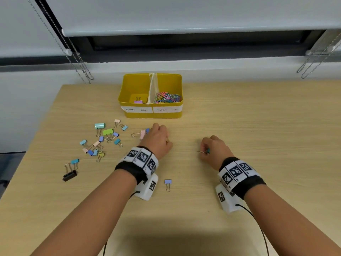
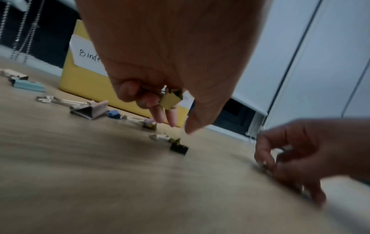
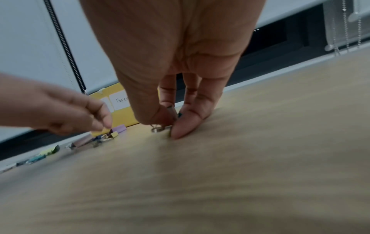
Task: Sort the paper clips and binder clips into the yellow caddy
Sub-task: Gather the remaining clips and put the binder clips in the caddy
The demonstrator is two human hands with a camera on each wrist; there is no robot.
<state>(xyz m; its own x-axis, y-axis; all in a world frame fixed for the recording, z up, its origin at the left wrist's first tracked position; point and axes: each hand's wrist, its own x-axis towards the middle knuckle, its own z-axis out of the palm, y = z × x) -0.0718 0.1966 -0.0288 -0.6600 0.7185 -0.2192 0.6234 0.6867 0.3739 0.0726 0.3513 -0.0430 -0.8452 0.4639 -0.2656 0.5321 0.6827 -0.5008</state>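
The yellow caddy (image 1: 129,84) stands at the back middle of the table, labelled "Binder Clips" on the left and "Paper Clips" on the right. Coloured paper clips (image 1: 167,97) fill its right half; a purple binder clip (image 1: 138,101) lies in the left half. My left hand (image 1: 156,139) hovers in front of the caddy, its curled fingers holding a yellow binder clip (image 2: 170,99). My right hand (image 1: 214,149) pinches a teal binder clip (image 1: 205,151) low on the table. Several loose binder clips (image 1: 103,139) lie scattered at the left.
A pink binder clip (image 1: 140,134) lies just left of my left hand. A lone purple clip (image 1: 168,183) sits between my wrists, a black one (image 1: 69,175) near the table's left edge. Blind cords (image 1: 79,63) hang behind the table.
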